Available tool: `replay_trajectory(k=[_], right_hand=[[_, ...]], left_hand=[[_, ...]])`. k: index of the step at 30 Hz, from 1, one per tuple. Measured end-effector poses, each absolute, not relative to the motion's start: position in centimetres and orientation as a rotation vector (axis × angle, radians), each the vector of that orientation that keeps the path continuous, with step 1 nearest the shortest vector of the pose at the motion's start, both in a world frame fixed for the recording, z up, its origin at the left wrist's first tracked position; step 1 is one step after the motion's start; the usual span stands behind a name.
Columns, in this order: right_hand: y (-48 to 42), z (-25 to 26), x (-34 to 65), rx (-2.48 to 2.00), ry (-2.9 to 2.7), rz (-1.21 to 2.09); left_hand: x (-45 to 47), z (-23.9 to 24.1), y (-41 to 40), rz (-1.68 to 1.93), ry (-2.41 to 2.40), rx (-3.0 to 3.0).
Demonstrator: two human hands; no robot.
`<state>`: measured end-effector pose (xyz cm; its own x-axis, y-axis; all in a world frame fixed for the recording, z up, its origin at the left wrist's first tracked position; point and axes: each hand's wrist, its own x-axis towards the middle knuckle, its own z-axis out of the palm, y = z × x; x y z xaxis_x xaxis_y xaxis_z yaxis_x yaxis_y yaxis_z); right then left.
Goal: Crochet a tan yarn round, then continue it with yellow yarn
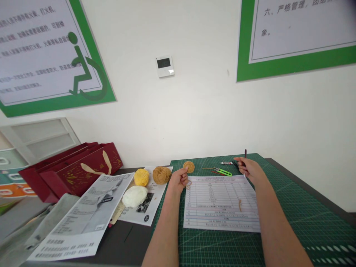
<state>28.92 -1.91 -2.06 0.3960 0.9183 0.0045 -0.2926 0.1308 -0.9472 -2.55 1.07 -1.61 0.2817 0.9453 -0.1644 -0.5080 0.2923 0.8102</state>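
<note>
Between the fingertips of my left hand (178, 180) is a small round tan crocheted piece (189, 166), held by its lower left edge above the green cutting mat. My right hand (252, 171), to the right, is closed around a slim dark stick (245, 152) that points up; whether it is a pen or a hook handle I cannot tell. Near its fingertips lie a small white tube (226, 163) and a green-handled tool (224, 172). A short piece of tan yarn (208, 168) is beside them. The printed chart sheet (219, 207) lies between my forearms.
Left of the mat (219, 248) are a yellow yarn ball (141, 177), a brown yarn ball (161, 175) and a white fluffy wad (135, 196) on printed paper. Dark red gift bags (83, 174) stand farther left. A white wall (194, 118) rises behind the table.
</note>
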Motion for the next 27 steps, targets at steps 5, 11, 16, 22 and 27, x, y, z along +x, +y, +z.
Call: replay_trajectory(k=[5, 11, 16, 22, 27], right_hand=[[-3.8, -1.0, 29.6, -1.748, -1.37, 0.772], [-7.2, 0.1, 28.7, -1.827, -1.939, 0.719], [-8.2, -2.1, 27.5, -1.72, -2.201, 0.78], [-6.7, -3.5, 28.2, -1.663, -2.116, 0.71], [-2.7, -1.9, 29.4, -1.763, -1.972, 0.341]], left_hand=[[-2.5, -1.6, 1.1, 1.094, 0.736, 0.722], [-2.4, -1.8, 1.4, 1.084, 0.744, 0.724], [-2.2, -1.8, 1.3, 1.076, 0.743, 0.727], [-2.1, -1.8, 1.2, 1.075, 0.748, 0.72], [-2.1, -1.8, 1.2, 1.083, 0.748, 0.711]])
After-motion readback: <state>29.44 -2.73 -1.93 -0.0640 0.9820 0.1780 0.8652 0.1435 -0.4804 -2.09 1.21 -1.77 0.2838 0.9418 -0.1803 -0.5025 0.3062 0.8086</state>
